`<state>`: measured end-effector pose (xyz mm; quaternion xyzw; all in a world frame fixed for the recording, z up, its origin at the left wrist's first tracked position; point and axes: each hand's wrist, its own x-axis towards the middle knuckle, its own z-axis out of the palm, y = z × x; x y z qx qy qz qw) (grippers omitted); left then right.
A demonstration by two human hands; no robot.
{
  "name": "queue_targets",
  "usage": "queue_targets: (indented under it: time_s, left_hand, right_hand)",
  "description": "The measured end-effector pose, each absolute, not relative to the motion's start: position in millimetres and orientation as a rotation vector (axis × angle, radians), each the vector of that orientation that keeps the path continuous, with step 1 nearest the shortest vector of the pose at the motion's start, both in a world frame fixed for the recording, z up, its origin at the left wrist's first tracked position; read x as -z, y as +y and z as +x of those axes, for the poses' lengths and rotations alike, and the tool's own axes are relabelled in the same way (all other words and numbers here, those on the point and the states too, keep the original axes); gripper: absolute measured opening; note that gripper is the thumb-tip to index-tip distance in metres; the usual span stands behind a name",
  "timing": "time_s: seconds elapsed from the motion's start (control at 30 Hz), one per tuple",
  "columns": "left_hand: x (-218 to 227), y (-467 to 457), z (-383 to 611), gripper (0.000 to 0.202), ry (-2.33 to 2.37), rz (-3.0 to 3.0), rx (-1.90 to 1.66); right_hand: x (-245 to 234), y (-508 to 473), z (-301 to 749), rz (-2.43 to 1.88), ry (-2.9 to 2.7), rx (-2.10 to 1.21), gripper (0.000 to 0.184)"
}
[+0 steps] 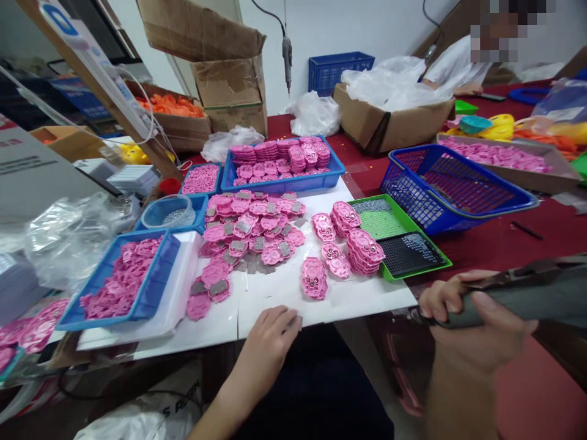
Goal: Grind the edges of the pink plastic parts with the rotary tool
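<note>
My left hand (270, 336) rests at the front edge of the white work sheet (270, 293), its fingers bent together; whatever they may hold is hidden. On the right, my right hand (481, 318) is wrapped around a dark grey electric screwdriver (477, 305), blurred, its tip pointing left. Just beyond my left hand lies a single pink plastic piece (314, 278) with small shiny metal parts. Stacks of similar pink pieces (364, 250) stand behind it. A heap of pink pieces with grey plates (252, 226) covers the sheet's middle.
A green tray (389, 217) holds small metal parts and a black perforated plate (410, 253). Blue trays (167, 269) of pink parts flank the heap. There is a blue basket (458, 183) at right. Another screwdriver (287, 61) hangs behind; a person (458, 64) sits at the far right.
</note>
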<state>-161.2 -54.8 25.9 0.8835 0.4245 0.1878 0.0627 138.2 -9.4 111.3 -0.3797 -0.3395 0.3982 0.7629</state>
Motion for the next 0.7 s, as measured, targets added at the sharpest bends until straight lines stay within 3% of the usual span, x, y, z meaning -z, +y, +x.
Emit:
queue_targets:
  time_s: [0.27, 0.7]
  left_hand:
    - [-32, -2, -141, 0.017, 1.069, 2.172, -1.084]
    - [-43, 52, -136, 0.01, 0.981, 2.403, -0.723]
  right_hand:
    - [-114, -8, 130, -0.821, -0.781, -0.812, 0.017]
    - [-110, -9, 136, -0.786, -0.833, -0.854, 0.013]
